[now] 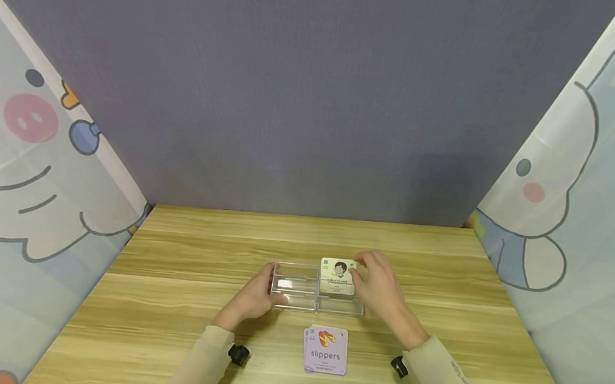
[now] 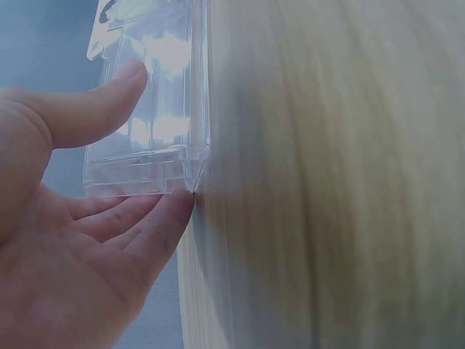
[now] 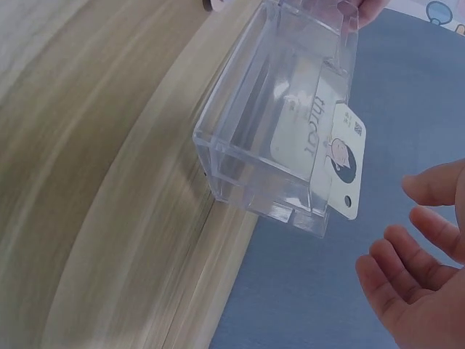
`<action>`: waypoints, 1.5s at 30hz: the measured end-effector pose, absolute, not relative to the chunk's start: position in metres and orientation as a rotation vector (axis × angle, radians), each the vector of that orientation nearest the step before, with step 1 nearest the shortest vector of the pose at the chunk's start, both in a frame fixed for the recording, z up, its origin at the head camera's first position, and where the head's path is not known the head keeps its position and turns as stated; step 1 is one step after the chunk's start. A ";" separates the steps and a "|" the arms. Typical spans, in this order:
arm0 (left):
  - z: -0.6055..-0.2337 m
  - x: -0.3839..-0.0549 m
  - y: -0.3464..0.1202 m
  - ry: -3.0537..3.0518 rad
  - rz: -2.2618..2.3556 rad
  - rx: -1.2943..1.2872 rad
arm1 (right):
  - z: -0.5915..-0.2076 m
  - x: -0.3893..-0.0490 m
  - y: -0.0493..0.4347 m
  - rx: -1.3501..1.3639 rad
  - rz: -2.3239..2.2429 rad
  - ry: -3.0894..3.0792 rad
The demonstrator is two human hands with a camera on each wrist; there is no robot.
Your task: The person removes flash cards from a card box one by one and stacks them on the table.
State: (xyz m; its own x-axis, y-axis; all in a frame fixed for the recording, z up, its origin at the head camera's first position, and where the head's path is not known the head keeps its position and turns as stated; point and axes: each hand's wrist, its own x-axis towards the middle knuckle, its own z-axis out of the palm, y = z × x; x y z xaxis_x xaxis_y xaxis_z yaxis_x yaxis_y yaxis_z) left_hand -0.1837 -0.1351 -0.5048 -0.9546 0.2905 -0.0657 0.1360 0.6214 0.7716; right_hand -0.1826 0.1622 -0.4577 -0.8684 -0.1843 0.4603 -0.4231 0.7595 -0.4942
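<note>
A clear plastic organizer [image 1: 294,302] with two columns of compartments stands on the table. My left hand [image 1: 256,294] grips its left end; in the left wrist view the thumb [image 2: 109,109] lies across the front and the fingers are against the end wall. A card [image 1: 338,276] with a child's picture and the word "throat" stands in the rear right compartment, its top sticking out above the box [image 3: 240,145]. Beside that card is my right hand [image 1: 383,290], its fingers loosely bent and apart from the card in the right wrist view [image 3: 425,269].
In front of the organizer lies a small pile of cards [image 1: 325,352], the top one purple and reading "slippers". A grey panel [image 1: 316,95] rises behind the wooden table [image 1: 175,327], with cartoon-printed curtains [image 1: 22,191] at both sides.
</note>
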 end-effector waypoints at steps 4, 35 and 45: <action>-0.505 -0.184 -0.136 2.655 1.248 0.357 | -0.457 -0.185 0.162 0.458 0.851 -2.574; -0.505 -0.183 -0.136 2.643 1.259 0.346 | -0.467 -0.204 0.159 0.407 0.867 -2.698; -0.506 -0.184 -0.136 2.645 1.264 0.353 | -0.471 -0.205 0.158 0.438 0.839 -2.704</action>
